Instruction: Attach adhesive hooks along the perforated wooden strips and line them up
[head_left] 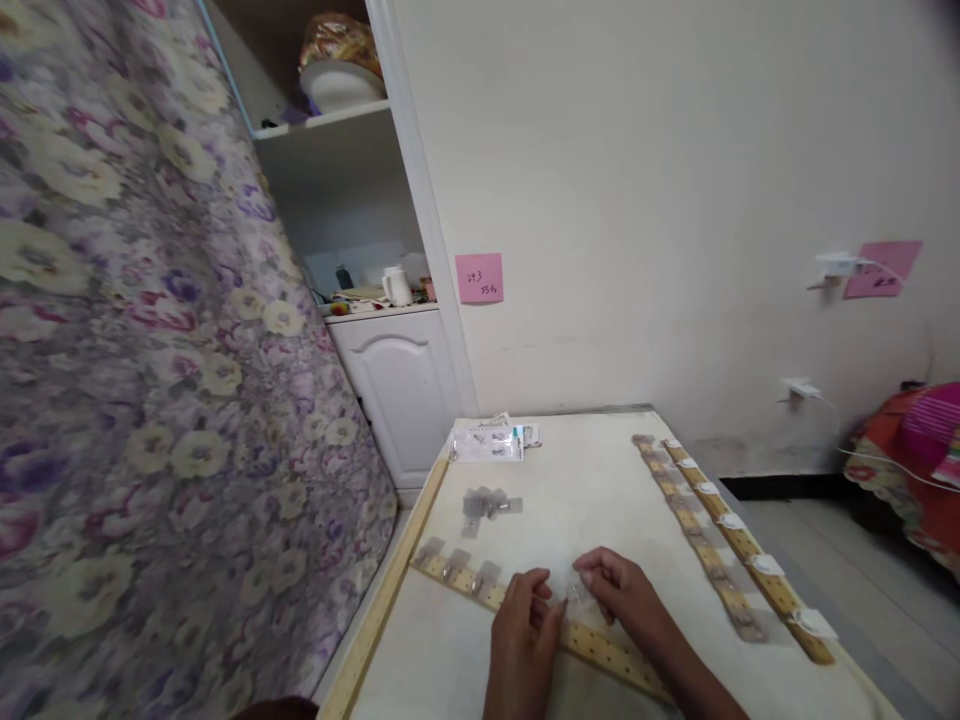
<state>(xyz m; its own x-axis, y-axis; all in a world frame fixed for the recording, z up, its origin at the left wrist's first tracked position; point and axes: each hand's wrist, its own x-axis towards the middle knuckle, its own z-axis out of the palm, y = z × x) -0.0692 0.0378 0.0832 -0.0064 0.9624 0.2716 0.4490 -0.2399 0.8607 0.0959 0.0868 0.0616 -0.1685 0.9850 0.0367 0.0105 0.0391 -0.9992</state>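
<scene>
My left hand (523, 625) and my right hand (626, 592) meet over a perforated wooden strip (600, 645) that lies slantwise on the white table (592, 480). Both pinch a small clear plastic clip (578, 592) held just above the strip. Three similar clear clips (459, 570) sit fixed along the strip's left end. A loose pile of clips (489, 505) lies further back on the table.
Two more wooden strips (731, 545) with white and clear clips run along the table's right side. A clear packet (491, 442) lies at the far edge. A floral mattress (150, 380) leans at left, a white cabinet (397, 385) stands behind, and pink notes (479, 277) hang on the wall.
</scene>
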